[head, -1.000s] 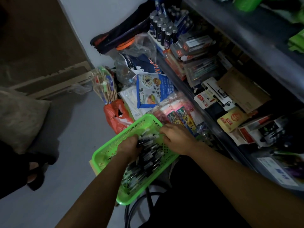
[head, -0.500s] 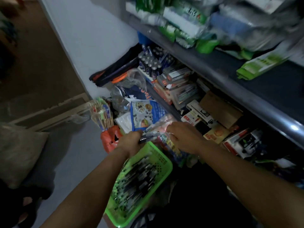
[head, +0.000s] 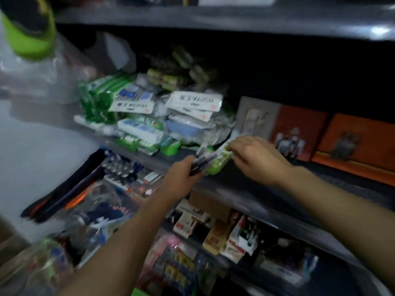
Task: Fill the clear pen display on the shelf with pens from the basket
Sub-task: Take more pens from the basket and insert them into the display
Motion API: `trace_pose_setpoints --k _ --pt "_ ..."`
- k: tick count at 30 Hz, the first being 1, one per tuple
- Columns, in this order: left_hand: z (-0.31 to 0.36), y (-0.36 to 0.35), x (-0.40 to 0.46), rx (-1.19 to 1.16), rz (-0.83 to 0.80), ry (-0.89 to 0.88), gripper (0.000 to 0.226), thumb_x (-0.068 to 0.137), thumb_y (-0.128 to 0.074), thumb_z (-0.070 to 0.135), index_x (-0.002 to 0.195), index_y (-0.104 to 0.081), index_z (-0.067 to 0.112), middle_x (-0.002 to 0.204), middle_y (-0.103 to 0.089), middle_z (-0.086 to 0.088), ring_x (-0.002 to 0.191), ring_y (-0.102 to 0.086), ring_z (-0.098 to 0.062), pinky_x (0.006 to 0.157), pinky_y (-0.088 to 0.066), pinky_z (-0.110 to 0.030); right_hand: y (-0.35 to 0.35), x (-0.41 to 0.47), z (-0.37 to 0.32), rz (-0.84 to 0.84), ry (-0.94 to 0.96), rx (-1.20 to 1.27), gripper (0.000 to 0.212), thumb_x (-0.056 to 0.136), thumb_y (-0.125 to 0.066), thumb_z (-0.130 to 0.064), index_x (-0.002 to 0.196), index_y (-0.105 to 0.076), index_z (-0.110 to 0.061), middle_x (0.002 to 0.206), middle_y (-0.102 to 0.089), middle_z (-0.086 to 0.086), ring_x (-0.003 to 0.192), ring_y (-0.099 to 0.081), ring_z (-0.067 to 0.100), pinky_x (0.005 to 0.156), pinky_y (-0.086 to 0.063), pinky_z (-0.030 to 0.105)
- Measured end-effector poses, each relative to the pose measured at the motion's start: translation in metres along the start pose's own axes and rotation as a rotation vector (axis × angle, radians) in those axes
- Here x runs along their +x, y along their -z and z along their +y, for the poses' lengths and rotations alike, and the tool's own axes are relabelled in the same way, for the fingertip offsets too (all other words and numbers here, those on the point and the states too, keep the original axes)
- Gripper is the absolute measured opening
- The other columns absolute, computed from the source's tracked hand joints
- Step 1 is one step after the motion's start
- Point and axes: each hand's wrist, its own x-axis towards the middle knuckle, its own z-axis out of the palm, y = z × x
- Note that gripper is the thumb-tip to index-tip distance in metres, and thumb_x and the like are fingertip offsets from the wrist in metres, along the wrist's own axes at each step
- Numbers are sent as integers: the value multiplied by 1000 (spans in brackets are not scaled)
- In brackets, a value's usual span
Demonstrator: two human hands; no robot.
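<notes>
1. The left hand has its fingers curled round a small bundle of dark pens, whose tips point up and to the right toward the shelf.
2. The pens' upper ends lie against the pen display, a pale green and clear holder sitting tilted at the front edge of the middle shelf.
3. The right hand reaches in from the right; its fingertips pinch the upper right end of the display.
4. Both hands are close together, with the display between them.
5. Behind the display lie green and white packets in a heap, and orange boxes stand to the right.
6. The shelf below holds small cartons and bottles; the picture is blurred, so finer detail cannot be told.
</notes>
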Motion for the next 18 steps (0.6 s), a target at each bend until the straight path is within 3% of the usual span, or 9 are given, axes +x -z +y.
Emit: trace_pose_setpoints --k 4,7,11,14,16,18 --pt "50 -26 43 -105 -38 -111 35 86 -63 33 114 -57 12 104 -67 -12 94 -63 -28 77 -52 -43 39 -19 40 28 -90 -87 23 93 -48 -25 112 -57 -15 112 -62 6 107 -55 27 86 -37 35" --pt "84 -51 61 -135 -90 -147 33 90 -60 31 113 -54 8 98 -65 -8 80 -62 -24 66 -51 -37 62 -40 62 66 -158 -80 26 95 -47 -24 117 -56 -16 117 -61 3 109 -54 24 84 -33 31" --pt "122 -85 69 -250 -160 -181 33 91 -59 32 118 -52 13 98 -66 -10 70 -58 -21 64 -52 -39 85 -70 82 45 -233 -15 27 95 -48 -30 120 -55 -19 116 -62 1 108 -55 21 90 -44 36" --pt "151 -105 67 -393 -205 -194 38 92 -59 27 128 -51 17 106 -67 -11 90 -63 -35 68 -46 -31 99 -90 91 60 -286 42 25 96 -49 -32 115 -57 -18 109 -65 0 100 -58 17 83 -48 35" --pt "166 -115 64 -460 -213 -197 37 91 -60 24 127 -52 18 92 -68 -8 88 -64 -35 65 -49 -31 107 -99 96 62 -304 92 20 96 -51 -30 107 -60 -16 97 -66 1 86 -59 17 74 -47 35" --pt "177 -122 63 -481 -223 -194 33 92 -60 23 124 -53 18 73 -60 4 61 -63 -18 52 -44 -22 111 -107 101 73 -319 153 15 96 -54 -27 98 -61 -14 82 -64 1 71 -55 16 65 -44 34"
